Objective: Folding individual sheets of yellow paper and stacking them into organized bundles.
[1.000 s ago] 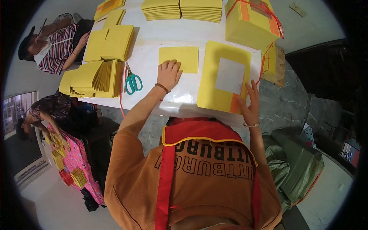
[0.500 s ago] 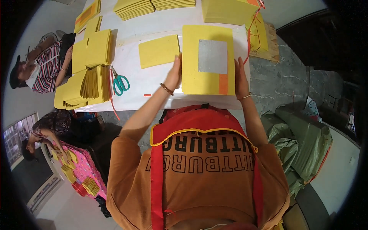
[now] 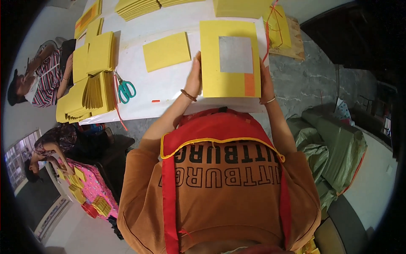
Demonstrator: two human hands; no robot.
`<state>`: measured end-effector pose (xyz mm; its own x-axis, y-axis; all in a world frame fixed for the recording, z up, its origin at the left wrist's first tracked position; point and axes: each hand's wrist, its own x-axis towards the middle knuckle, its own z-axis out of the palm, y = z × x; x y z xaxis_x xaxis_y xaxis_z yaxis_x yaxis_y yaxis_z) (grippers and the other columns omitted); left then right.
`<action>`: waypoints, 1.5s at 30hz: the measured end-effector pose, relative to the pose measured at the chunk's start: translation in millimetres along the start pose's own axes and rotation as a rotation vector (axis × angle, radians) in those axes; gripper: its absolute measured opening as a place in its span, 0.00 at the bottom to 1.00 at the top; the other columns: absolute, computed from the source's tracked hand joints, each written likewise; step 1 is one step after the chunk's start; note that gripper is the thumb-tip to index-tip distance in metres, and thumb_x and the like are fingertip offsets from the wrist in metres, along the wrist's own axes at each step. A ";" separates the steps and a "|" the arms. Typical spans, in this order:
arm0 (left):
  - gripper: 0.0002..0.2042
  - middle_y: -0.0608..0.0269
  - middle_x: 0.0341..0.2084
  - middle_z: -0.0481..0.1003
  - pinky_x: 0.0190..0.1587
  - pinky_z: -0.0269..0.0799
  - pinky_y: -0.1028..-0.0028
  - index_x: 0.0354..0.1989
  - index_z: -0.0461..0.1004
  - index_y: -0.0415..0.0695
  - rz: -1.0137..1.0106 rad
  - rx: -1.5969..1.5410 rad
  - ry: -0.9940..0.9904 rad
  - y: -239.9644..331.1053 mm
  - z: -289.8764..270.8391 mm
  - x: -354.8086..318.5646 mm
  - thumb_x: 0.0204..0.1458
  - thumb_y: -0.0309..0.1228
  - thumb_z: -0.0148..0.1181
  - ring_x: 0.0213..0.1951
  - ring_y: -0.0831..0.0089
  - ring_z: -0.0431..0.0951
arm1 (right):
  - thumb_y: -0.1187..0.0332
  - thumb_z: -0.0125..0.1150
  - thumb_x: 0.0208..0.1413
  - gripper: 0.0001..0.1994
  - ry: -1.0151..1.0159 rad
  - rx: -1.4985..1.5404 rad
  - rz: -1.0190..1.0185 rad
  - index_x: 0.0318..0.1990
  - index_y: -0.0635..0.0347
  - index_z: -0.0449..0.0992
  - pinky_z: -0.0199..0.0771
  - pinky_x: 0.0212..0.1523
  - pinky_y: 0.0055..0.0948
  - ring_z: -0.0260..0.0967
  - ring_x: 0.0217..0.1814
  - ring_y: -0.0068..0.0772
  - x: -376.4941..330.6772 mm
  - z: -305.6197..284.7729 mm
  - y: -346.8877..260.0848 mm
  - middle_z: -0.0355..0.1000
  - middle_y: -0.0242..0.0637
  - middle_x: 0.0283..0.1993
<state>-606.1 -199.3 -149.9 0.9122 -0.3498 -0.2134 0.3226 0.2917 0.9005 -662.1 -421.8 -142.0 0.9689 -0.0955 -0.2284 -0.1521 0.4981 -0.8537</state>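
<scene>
A thick stack of yellow joss paper (image 3: 213, 59), with a silver square and an orange strip on its top sheet, stands upright at the near right part of the white-covered table. My left hand (image 3: 194, 77) presses along its left side, fingers pointing away from me. My right hand (image 3: 266, 84) lies against the opposite side, partly hidden by the stack's edge. The stack sits between my two palms. Just left of it lies a thin folded yellow bundle (image 3: 167, 51), touched by neither hand.
Teal-handled scissors (image 3: 126, 91) lie beside fanned yellow bundles (image 3: 95, 93) on the left. A small red strip (image 3: 156, 101) is near the table's front edge. Red string (image 3: 267, 44) hangs at the right. A person in stripes (image 3: 46, 80) sits at left; green-wrapped bales (image 3: 338, 148) stand right.
The view has shifted slightly, so the table things sit further left and higher. My hands stay at the sides of the stack, the left one now closer against it.
</scene>
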 end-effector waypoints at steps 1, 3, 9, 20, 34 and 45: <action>0.29 0.57 0.58 0.51 0.59 0.46 0.72 0.60 0.45 0.39 0.067 0.093 0.051 5.1 -6.3 -1.1 0.57 0.48 0.32 0.58 0.70 0.52 | 0.55 0.33 0.60 0.25 -0.030 -0.034 -0.085 0.62 0.57 0.48 0.38 0.64 0.29 0.39 0.67 0.31 -0.5 -4.1 -3.4 0.44 0.35 0.65; 0.24 0.56 0.52 0.59 0.55 0.53 0.70 0.54 0.58 0.39 0.259 0.273 0.161 32.8 7.7 -5.1 0.53 0.40 0.49 0.52 0.67 0.60 | 0.57 0.37 0.59 0.23 -0.048 -0.304 -0.228 0.59 0.58 0.54 0.38 0.64 0.31 0.40 0.67 0.31 -2.8 -10.0 -25.6 0.47 0.35 0.64; 0.21 0.60 0.44 0.64 0.43 0.57 0.68 0.43 0.69 0.44 0.693 1.301 -0.414 75.2 46.2 -24.2 0.38 0.37 0.62 0.43 0.62 0.63 | 0.66 0.51 0.51 0.11 -0.315 -1.038 -0.511 0.42 0.57 0.72 0.42 0.62 0.37 0.49 0.63 0.36 4.8 -9.8 -43.6 0.67 0.36 0.49; 0.27 0.60 0.43 0.63 0.44 0.55 0.68 0.45 0.67 0.45 0.741 1.507 -0.526 73.7 48.6 -29.5 0.34 0.42 0.63 0.44 0.65 0.61 | 0.68 0.48 0.53 0.13 -0.093 -0.561 -0.436 0.46 0.59 0.70 0.43 0.62 0.36 0.46 0.64 0.40 -14.0 9.7 -32.7 0.64 0.36 0.53; 0.12 0.62 0.31 0.72 0.38 0.61 0.70 0.38 0.72 0.46 0.747 1.284 -0.474 73.9 42.6 -19.2 0.44 0.35 0.57 0.35 0.66 0.68 | 0.68 0.40 0.59 0.13 -0.094 -0.469 -0.320 0.42 0.65 0.71 0.54 0.57 0.28 0.58 0.55 0.31 -8.7 -6.3 -20.1 0.66 0.38 0.49; 0.07 0.60 0.26 0.72 0.34 0.65 0.69 0.35 0.73 0.45 0.537 1.025 -0.288 65.6 47.8 -20.2 0.48 0.26 0.51 0.28 0.64 0.71 | 0.62 0.38 0.60 0.17 -0.011 -0.333 -0.224 0.42 0.65 0.71 0.54 0.56 0.28 0.60 0.54 0.30 -10.3 -3.3 -18.6 0.66 0.38 0.50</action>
<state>-615.4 -215.6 -68.5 0.7365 -0.6253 0.2580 -0.5542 -0.3392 0.7601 -669.9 -432.9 -125.4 0.9870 -0.1602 -0.0161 0.0098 0.1593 -0.9872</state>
